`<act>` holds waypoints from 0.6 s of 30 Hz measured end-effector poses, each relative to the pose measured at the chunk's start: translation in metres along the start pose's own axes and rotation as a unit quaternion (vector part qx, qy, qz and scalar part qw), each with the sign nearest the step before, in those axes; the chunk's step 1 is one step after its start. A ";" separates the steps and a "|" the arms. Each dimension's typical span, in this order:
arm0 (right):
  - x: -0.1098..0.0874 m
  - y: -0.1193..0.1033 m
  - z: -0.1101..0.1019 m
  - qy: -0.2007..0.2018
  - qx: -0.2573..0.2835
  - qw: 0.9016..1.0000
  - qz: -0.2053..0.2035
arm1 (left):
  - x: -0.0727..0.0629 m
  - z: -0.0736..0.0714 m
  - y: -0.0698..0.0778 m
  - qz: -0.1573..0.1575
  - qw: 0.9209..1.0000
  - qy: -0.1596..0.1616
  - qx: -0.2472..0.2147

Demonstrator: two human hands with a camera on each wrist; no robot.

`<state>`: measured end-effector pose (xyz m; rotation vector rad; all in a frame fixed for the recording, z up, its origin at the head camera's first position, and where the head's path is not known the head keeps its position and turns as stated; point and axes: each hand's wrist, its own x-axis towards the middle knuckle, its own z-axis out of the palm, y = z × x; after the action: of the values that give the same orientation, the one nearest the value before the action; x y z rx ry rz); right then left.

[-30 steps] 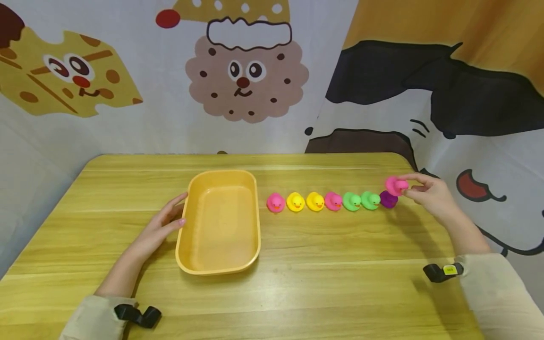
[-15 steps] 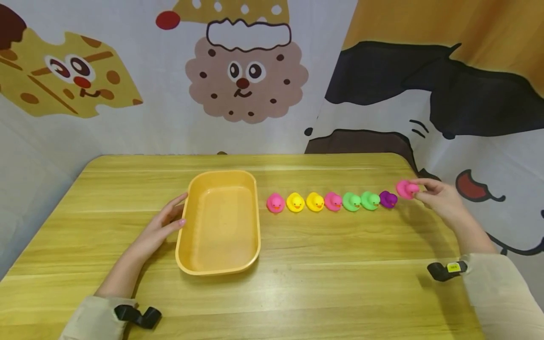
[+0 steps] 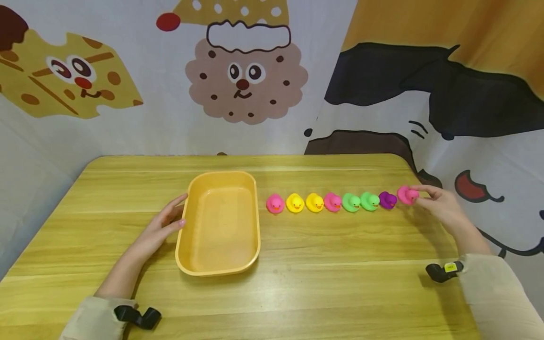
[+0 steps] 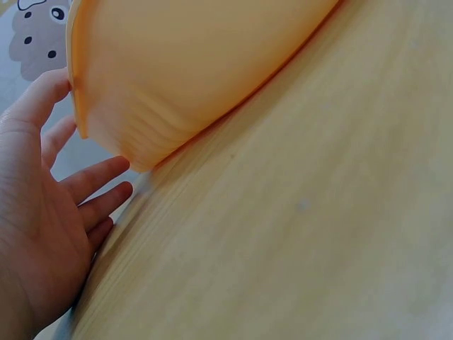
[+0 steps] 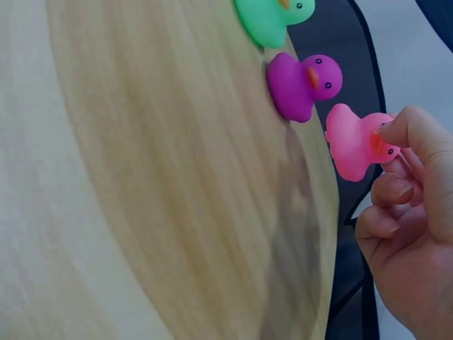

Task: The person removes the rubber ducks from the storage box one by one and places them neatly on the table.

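Observation:
My right hand (image 3: 440,208) pinches a pink rubber duck (image 3: 407,195) by its head, at the right end of a row of ducks. In the right wrist view this pink duck (image 5: 352,144) is tipped on its side, close to the purple duck (image 5: 303,85); whether it touches the table cannot be told. Leftward from the purple duck (image 3: 387,200) stand green ducks (image 3: 351,202), a pink duck (image 3: 333,202), yellow ducks (image 3: 295,203) and another pink duck (image 3: 275,204). My left hand (image 3: 160,227) rests with extended fingers against the left side of an orange-yellow plastic tub (image 3: 219,226).
The wood-grain table (image 3: 323,283) has its right edge just beyond the held duck. Behind it hangs a cartoon-printed curtain (image 3: 161,85). Each wrist carries a black camera mount (image 3: 138,316) over a beige sleeve.
My right hand has carried the pink duck from above the purple duck to its right, then lowered it toward the table. The left hand and tub have stayed in place.

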<state>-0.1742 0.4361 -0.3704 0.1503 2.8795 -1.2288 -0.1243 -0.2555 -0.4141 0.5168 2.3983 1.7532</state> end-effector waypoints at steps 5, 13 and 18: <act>0.000 0.004 0.002 -0.017 0.000 1.000 0.015 | 0.000 0.000 0.000 -0.005 1.000 0.000 0.004; 0.002 0.010 0.004 -0.022 0.031 0.999 0.022 | 0.000 -0.001 0.000 -0.008 1.000 0.001 0.006; 0.004 0.014 0.005 -0.024 0.052 0.998 0.033 | 0.001 0.000 -0.001 -0.010 1.000 0.001 0.001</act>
<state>-0.1773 0.4425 -0.3836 0.2108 2.7488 -1.3511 -0.1252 -0.2558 -0.4146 0.4906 2.3987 1.7431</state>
